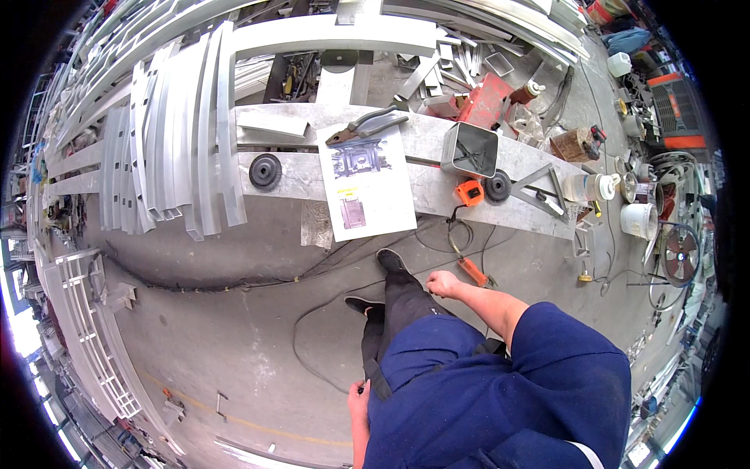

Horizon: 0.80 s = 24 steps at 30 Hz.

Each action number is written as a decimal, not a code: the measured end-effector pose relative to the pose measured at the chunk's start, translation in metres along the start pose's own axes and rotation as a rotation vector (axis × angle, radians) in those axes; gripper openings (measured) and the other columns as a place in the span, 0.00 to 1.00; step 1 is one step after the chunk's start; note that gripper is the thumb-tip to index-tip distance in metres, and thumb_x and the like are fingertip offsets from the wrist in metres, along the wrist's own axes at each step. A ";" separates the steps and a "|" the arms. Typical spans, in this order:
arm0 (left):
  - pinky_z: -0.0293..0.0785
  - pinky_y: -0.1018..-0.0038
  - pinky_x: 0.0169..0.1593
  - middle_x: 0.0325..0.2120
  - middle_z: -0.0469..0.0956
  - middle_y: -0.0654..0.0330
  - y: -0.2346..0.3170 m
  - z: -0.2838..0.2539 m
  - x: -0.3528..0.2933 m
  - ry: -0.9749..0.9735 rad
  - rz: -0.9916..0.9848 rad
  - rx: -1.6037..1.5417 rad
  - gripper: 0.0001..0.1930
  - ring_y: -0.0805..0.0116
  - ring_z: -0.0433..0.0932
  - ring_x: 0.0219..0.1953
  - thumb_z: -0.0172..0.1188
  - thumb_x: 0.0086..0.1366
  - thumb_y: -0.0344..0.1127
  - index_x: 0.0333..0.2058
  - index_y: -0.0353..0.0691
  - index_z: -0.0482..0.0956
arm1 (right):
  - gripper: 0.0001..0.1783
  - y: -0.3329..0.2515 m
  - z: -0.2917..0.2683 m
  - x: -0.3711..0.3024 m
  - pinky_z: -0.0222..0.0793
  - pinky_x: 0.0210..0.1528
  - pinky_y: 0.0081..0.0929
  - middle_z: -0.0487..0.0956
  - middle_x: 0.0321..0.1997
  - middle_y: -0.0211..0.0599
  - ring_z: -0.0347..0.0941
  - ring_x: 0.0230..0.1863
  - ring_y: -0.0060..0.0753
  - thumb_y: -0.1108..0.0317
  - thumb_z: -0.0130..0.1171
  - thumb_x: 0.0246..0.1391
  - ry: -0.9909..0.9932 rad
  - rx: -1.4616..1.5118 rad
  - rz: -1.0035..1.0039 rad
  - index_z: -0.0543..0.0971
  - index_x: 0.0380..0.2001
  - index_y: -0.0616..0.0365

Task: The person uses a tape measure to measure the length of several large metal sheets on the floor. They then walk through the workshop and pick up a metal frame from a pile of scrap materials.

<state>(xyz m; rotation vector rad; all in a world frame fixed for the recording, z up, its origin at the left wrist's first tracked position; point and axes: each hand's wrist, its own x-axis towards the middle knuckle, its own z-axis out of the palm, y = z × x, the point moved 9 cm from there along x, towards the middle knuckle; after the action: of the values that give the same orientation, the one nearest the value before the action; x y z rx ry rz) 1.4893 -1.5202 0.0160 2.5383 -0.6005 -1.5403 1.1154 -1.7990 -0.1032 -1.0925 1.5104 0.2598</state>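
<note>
My right hand is held out in front of my thigh, its fingers curled closed; what they hold, if anything, is too small to make out. Low by my hip, beside a dark strap, my left hand is closed around a small dark thing I cannot make out. Beyond my feet is a metal workbench. On it lies a printed sheet with pictures, pliers resting across its top. To the right are an orange tape measure, a black disc and an open metal box.
Long metal profiles are stacked at the bench's left, near another black disc. A triangular metal frame and a white-capped bottle are at its right end. Cables and an orange-handled tool lie on the floor.
</note>
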 end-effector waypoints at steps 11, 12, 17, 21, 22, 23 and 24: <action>0.73 0.72 0.42 0.30 0.79 0.56 -0.017 0.002 0.015 -0.039 0.046 -0.074 0.22 0.68 0.76 0.33 0.67 0.55 0.48 0.42 0.37 0.79 | 0.23 -0.001 -0.001 -0.003 0.72 0.45 0.39 0.81 0.34 0.51 0.78 0.39 0.49 0.52 0.50 0.50 -0.019 -0.020 0.031 0.81 0.38 0.57; 0.73 0.73 0.42 0.31 0.79 0.57 -0.025 0.003 0.020 -0.059 0.061 -0.092 0.22 0.68 0.76 0.33 0.67 0.56 0.47 0.42 0.37 0.79 | 0.23 -0.006 -0.002 -0.005 0.72 0.46 0.39 0.81 0.34 0.51 0.78 0.40 0.49 0.50 0.50 0.51 -0.009 -0.025 -0.003 0.81 0.38 0.58; 0.72 0.73 0.42 0.33 0.79 0.57 0.053 -0.008 -0.020 -0.107 -0.027 0.008 0.22 0.69 0.75 0.35 0.67 0.56 0.46 0.44 0.37 0.78 | 0.29 -0.054 -0.014 -0.020 0.72 0.45 0.39 0.81 0.32 0.49 0.78 0.39 0.50 0.43 0.47 0.56 0.019 -0.085 -0.233 0.81 0.36 0.59; 0.72 0.73 0.42 0.34 0.79 0.57 0.035 -0.002 -0.015 -0.132 -0.051 -0.041 0.23 0.70 0.75 0.35 0.67 0.56 0.46 0.45 0.37 0.77 | 0.31 -0.137 -0.043 -0.046 0.73 0.38 0.38 0.80 0.24 0.44 0.78 0.29 0.45 0.40 0.45 0.59 -0.066 -0.064 -0.312 0.79 0.28 0.59; 0.72 0.73 0.42 0.34 0.79 0.57 0.031 -0.001 -0.013 -0.124 -0.040 -0.032 0.23 0.70 0.75 0.35 0.67 0.56 0.46 0.45 0.37 0.77 | 0.31 -0.161 -0.058 -0.051 0.73 0.35 0.38 0.79 0.21 0.43 0.78 0.26 0.42 0.40 0.45 0.59 0.032 -0.025 -0.381 0.79 0.25 0.59; 0.72 0.73 0.42 0.34 0.79 0.57 0.028 -0.001 -0.011 -0.117 -0.028 -0.021 0.23 0.70 0.75 0.36 0.67 0.56 0.46 0.45 0.37 0.77 | 0.28 -0.183 -0.077 -0.052 0.72 0.33 0.36 0.77 0.19 0.45 0.78 0.25 0.38 0.43 0.48 0.59 0.182 0.092 -0.473 0.78 0.22 0.59; 0.72 0.73 0.42 0.34 0.79 0.57 0.026 -0.001 -0.009 -0.112 -0.014 -0.009 0.23 0.71 0.75 0.36 0.67 0.56 0.46 0.45 0.37 0.77 | 0.26 -0.196 -0.093 -0.047 0.71 0.31 0.35 0.76 0.19 0.46 0.76 0.23 0.39 0.48 0.51 0.59 0.238 0.259 -0.450 0.77 0.20 0.60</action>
<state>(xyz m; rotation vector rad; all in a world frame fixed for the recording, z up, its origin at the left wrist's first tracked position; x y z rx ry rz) 1.4790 -1.5403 0.0316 2.4680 -0.5882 -1.6948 1.1933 -1.9465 0.0434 -1.2465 1.4095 -0.3791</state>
